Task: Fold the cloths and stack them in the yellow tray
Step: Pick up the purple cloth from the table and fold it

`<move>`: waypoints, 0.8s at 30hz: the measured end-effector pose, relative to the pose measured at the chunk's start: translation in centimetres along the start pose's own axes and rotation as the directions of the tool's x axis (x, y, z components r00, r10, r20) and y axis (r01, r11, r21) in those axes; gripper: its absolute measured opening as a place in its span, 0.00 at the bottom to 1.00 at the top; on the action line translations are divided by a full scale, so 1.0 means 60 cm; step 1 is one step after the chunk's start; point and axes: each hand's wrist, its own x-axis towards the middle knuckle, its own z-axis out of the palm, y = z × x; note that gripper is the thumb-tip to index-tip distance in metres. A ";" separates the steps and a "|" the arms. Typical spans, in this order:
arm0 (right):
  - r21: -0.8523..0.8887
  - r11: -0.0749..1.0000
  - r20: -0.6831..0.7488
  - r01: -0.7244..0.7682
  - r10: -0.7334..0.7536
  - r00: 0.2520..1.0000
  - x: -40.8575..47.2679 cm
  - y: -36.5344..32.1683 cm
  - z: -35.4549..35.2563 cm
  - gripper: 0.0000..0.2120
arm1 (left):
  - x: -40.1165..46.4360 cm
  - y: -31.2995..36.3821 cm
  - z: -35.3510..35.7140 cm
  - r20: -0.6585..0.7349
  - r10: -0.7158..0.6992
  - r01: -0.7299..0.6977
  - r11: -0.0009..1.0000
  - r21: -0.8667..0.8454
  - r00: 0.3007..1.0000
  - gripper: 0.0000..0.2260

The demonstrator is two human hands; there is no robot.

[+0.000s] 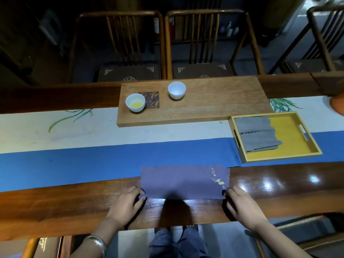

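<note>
A purple cloth (184, 181) with small yellow flower embroidery lies flat as a wide rectangle at the table's near edge. My left hand (126, 203) pinches its near left corner, and my right hand (242, 203) pinches its near right corner. The yellow tray (296, 138) sits to the far right on the blue runner. Grey folded cloths (256, 135) lie in the tray's left half, one overlapping the other.
A long wooden board (204, 105) behind the cloth carries a white cup with yellow liquid (135, 102), an empty white cup (176, 90) and a dark coaster. Chairs stand beyond the table. An orange object (337, 107) shows at the right edge.
</note>
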 end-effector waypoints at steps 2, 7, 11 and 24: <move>0.053 0.999 0.016 0.002 -0.003 1.000 -0.014 0.002 0.003 0.07 | -0.015 0.000 -0.001 0.020 -0.015 0.016 0.999 -0.052 1.000 0.03; 0.244 0.969 -0.049 -0.041 0.054 0.997 -0.001 0.006 -0.007 0.08 | -0.005 0.010 -0.012 -0.074 -0.122 0.100 0.964 -0.247 0.990 0.05; 0.356 0.925 -0.157 -0.130 0.196 0.968 0.054 0.008 -0.020 0.08 | 0.043 0.021 -0.014 -0.112 -0.297 0.228 0.884 -0.408 0.948 0.08; 0.237 0.901 -0.135 -0.363 0.400 0.906 0.129 0.025 0.005 0.13 | 0.132 0.019 0.006 -0.101 -0.499 0.480 0.861 -0.167 0.861 0.12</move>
